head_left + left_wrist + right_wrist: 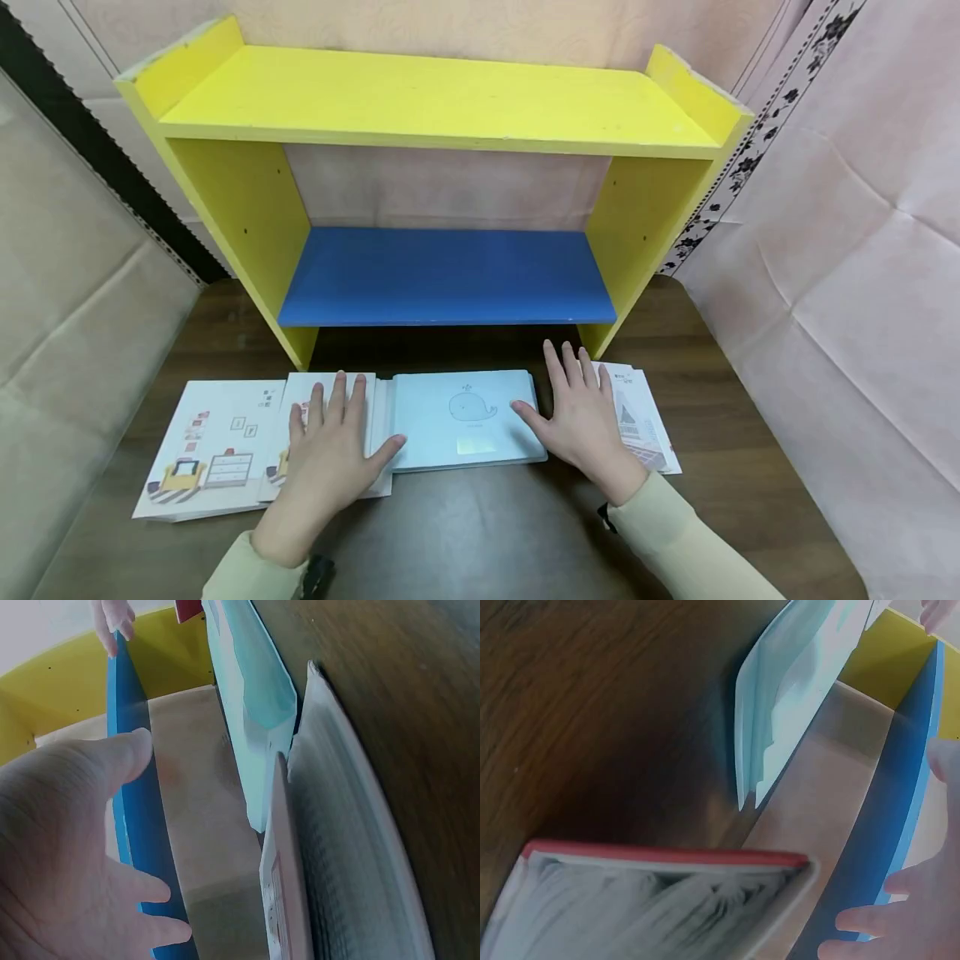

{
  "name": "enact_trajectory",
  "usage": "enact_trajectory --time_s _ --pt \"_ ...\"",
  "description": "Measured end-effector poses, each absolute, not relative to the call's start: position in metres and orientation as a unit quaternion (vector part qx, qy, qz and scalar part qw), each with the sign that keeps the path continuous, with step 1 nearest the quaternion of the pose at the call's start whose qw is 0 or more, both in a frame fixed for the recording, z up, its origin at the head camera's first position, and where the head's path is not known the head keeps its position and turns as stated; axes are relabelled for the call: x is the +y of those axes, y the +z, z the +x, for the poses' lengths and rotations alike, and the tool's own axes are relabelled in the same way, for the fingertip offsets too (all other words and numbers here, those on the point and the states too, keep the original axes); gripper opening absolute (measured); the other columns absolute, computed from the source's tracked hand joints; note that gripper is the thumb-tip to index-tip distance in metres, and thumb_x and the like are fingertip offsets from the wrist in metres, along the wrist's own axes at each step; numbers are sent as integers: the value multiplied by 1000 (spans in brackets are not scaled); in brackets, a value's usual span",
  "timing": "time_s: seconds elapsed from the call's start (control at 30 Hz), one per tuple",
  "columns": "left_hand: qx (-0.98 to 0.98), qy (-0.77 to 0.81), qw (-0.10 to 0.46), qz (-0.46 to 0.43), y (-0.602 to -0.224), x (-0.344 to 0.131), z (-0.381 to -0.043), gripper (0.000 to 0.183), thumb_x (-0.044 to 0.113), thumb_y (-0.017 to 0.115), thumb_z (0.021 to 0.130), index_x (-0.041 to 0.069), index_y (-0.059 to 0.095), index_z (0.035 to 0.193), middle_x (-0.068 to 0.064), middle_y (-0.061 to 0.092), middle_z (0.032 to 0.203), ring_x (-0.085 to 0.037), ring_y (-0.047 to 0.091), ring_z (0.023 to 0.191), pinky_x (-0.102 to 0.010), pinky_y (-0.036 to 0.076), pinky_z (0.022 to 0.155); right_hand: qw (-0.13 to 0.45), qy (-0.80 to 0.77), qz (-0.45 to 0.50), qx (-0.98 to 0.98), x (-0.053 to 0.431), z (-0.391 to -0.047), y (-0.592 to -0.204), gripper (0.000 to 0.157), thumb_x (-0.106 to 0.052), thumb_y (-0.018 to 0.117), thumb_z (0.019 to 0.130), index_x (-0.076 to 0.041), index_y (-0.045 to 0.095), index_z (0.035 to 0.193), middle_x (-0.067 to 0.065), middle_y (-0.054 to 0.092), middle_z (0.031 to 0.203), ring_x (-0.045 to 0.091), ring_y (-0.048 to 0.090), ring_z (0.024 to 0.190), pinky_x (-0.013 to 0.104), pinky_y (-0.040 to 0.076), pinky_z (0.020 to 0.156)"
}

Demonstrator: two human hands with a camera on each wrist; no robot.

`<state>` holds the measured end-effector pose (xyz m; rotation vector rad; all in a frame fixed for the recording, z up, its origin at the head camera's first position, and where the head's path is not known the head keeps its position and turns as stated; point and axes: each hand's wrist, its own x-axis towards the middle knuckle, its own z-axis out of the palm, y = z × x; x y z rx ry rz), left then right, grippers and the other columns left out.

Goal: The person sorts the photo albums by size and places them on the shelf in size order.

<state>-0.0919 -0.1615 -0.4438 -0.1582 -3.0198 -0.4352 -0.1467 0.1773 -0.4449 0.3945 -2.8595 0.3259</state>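
My left hand (pixel 330 454) hangs with fingers spread over a white printed booklet (pixel 300 385), part of the pile on the left. Beside that pile, a light blue notebook (pixel 427 421) with a whale drawing lies on the table. To its right, my right hand (pixel 581 421) has its fingers spread between the notebook and some white printed booklets (pixel 648 417). In the left wrist view, the left palm (pixel 60 847) stands above the booklets' page edges (pixel 352 840) and holds nothing. The right wrist view shows a red-edged book (pixel 667 855) below the empty right hand (pixel 922 900).
A yellow shelf unit (pixel 442 96) with a blue lower shelf (pixel 450 275) stands behind the booklets on the dark wood table (pixel 465 533). Another white booklet (pixel 195 433) with furniture drawings lies at the far left. Pale cloth walls (pixel 840 275) enclose the table.
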Motion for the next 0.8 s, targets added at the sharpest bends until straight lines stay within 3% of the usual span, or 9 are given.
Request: enact_trajectory --time_s 0.17,0.3,0.5,0.8 --pt "-981 -182 62 -35 -446 -157 -95 117 83 50 74 5 16 154 -25 23 154 -52 26 133 -72 23 100 40 282 98 -954 176 -146 -442 101 -77 52 80 -23 13 156 10 29 155 33 30 139 56 31 107" --pt "-968 -247 53 -14 -446 -152 -99 122 85 53 70 7 11 155 -26 32 147 -46 40 126 -66 40 92 -45 436 35 -898 174 -147 -439 102 -73 61 77 -24 16 155 9 38 147 29 41 131 51 41 101" --pt "-953 -301 17 -1 -447 -140 -100 124 84 58 68 9 11 155 -26 33 146 -41 41 126 -61 43 94 -107 510 -13 -854 169 -148 -442 104 -67 67 77 -19 16 153 16 42 141 30 45 125 47 44 97" --pt "-944 -330 -13 -2 -454 -126 -99 126 82 63 66 9 11 155 -23 31 148 -39 41 128 -60 41 97 -126 498 -46 -857 161 -143 -453 113 -66 72 73 -15 11 153 23 37 144 32 40 130 50 40 102"
